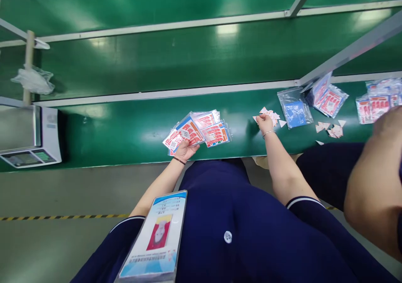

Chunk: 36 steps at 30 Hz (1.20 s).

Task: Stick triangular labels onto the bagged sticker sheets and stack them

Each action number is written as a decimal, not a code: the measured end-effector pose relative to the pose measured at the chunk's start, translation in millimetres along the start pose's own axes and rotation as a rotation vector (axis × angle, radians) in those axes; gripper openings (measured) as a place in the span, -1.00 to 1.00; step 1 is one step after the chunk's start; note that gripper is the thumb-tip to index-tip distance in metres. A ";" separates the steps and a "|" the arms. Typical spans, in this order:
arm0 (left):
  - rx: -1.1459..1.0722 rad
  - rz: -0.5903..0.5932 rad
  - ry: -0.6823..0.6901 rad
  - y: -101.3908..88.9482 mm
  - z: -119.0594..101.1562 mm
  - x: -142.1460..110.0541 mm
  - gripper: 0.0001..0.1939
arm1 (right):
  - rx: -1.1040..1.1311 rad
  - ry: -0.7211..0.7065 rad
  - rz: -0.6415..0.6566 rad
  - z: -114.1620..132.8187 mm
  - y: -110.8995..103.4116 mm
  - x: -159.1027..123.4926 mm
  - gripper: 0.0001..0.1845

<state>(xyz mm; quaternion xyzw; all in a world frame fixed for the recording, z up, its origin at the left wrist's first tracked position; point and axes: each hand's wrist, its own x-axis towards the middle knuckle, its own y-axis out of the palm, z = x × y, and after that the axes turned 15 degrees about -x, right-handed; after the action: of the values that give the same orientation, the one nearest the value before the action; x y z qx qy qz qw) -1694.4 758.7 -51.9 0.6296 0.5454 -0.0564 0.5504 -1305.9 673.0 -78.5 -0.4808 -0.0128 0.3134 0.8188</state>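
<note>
My left hand [186, 150] is closed on a fan of flat plastic packets [182, 135] printed in red, white and blue, with thumb on top. More of these packets [214, 132] lie on the green bench, touching the held ones on their right. Over to the right, my right hand [266, 123] has its fingertips pinched at the left edge of a pile of small pale pink triangular pieces [274, 116]. One piece [256, 119] seems to be between its fingers. A loose triangle [282, 123] sits just right of the pile.
A clear bag with a blue sheet [295, 114] lies right of the pile, near more packets [330, 101] and scattered triangles [335, 131]. A co-worker's arm [373, 178] reaches in at right, by stacked packets [378, 105]. A scale [48, 134] stands left. A metal rail [188, 92] runs behind.
</note>
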 end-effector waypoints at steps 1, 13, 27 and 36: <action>0.009 -0.038 0.036 -6.6 -2.4 2.2 -0.64 | -0.047 0.023 -0.041 -1.3 -2.1 -0.4 -0.66; 0.392 -0.528 0.286 -93.6 -37.1 4.2 -0.69 | -0.338 -0.179 0.327 19.3 78.0 -86.3 -0.85; 1.111 0.124 0.417 27.4 29.0 13.0 -0.70 | -0.021 0.019 0.433 -0.3 48.8 -95.2 -0.59; 1.067 0.290 0.138 81.6 84.5 23.7 -0.86 | 0.300 -0.023 0.580 37.1 45.6 -134.5 -0.50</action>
<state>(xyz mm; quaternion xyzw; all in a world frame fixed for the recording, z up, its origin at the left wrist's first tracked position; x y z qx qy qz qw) -1579.1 726.1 -49.0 0.8919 0.3837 -0.2072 0.1202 -1448.7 646.7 -57.1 -0.3346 0.1617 0.5375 0.7570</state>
